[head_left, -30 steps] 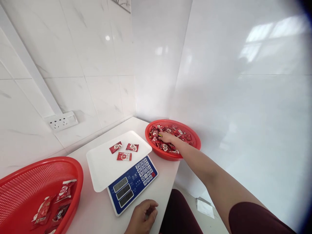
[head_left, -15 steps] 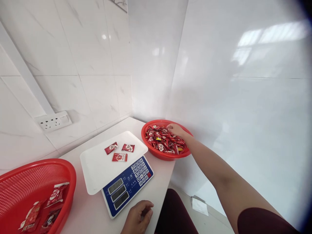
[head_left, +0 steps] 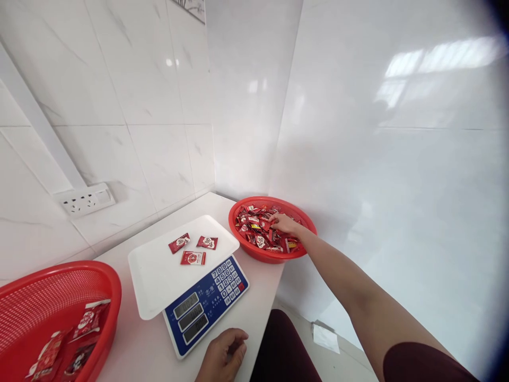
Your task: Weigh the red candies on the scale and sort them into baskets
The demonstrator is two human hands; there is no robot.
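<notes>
My right hand [head_left: 284, 224] reaches into the far red basket [head_left: 270, 258], its fingers pinched at the small red packets [head_left: 260, 241]; what lies between the fingertips is too small to make out. My left hand [head_left: 225, 354] rests at the table's front edge by the scale, fingers curled with a gap between thumb and forefinger, holding nothing. Three red packets [head_left: 193, 258] lie on the white tray [head_left: 159, 281] of the blue scale [head_left: 204, 302]. At the lower left, a second red basket [head_left: 113, 318] holds several larger red packets [head_left: 88, 318].
The white table [head_left: 129, 345] stands in a corner against a tiled wall and a glossy panel. A power socket [head_left: 85, 200] is on the left wall. A white paper piece [head_left: 326, 338] lies on the floor at the right.
My right hand has moved slightly down and nearer within the far basket, its fingers now lower among the packets. My left hand stays by the scale. The view has shifted slightly.
</notes>
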